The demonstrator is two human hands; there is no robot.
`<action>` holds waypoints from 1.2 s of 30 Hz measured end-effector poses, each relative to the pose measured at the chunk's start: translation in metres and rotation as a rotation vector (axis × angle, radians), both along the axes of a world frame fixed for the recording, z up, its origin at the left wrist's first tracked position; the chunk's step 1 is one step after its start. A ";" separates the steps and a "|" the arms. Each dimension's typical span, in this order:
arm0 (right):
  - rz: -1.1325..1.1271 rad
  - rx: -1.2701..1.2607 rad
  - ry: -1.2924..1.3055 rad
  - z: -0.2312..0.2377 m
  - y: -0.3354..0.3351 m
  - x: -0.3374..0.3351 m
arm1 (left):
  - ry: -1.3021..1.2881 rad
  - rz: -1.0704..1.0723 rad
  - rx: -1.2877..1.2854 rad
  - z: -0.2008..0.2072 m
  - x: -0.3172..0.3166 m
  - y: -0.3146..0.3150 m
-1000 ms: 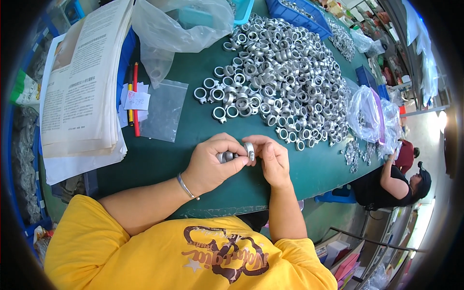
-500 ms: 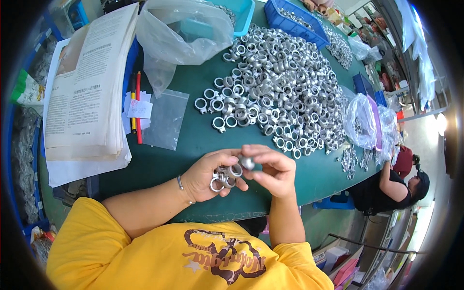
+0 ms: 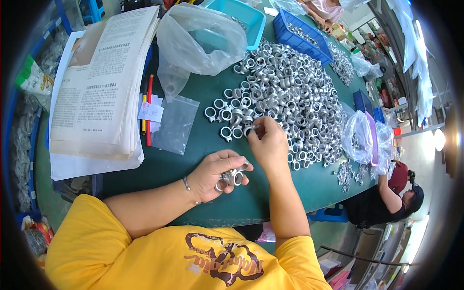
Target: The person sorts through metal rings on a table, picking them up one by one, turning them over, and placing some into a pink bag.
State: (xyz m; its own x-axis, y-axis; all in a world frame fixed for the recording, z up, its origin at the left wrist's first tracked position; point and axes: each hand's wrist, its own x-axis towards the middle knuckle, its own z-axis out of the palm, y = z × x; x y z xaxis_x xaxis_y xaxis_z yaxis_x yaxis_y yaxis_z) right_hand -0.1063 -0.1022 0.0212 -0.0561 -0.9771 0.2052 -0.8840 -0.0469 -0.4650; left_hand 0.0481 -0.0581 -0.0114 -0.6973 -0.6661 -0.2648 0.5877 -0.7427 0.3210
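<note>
My left hand (image 3: 212,176) is closed around several silvery metal ring clamps (image 3: 236,178), held above the near edge of the table. Small lugs stick out from the sides of such rings. Ahead and to the right, my right hand (image 3: 271,147) reaches to the near left edge of a big heap of the same rings (image 3: 299,92). Thumb and fingers pinch one metal ring clamp (image 3: 248,130) there, partly hidden by the fingertips. A few loose rings (image 3: 225,133) lie on the green table just left of that hand.
On the left lie a thick stack of printed sheets (image 3: 96,96), a red pen (image 3: 150,111) and a clear zip bag (image 3: 176,125). Behind are a plastic bag (image 3: 193,38), a turquoise tray (image 3: 258,34) and a blue crate (image 3: 302,36). Another person (image 3: 394,198) sits at the right.
My right hand has moved from beside the left hand forward to the heap's edge, where it pinches a ring. My left hand keeps its rings. The view has shifted slightly.
</note>
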 end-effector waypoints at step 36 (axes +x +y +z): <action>0.250 0.202 -1.182 -0.018 0.041 -0.027 | -0.518 0.157 -0.418 0.008 -0.009 0.008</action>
State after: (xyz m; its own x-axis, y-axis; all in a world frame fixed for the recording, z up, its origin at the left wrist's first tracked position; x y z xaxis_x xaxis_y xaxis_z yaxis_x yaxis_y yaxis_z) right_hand -0.1331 -0.0608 0.0034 0.0890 -0.9960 -0.0013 0.1099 0.0111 -0.9939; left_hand 0.0392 -0.0506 -0.0035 -0.4365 -0.8679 -0.2369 0.3712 -0.4136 0.8314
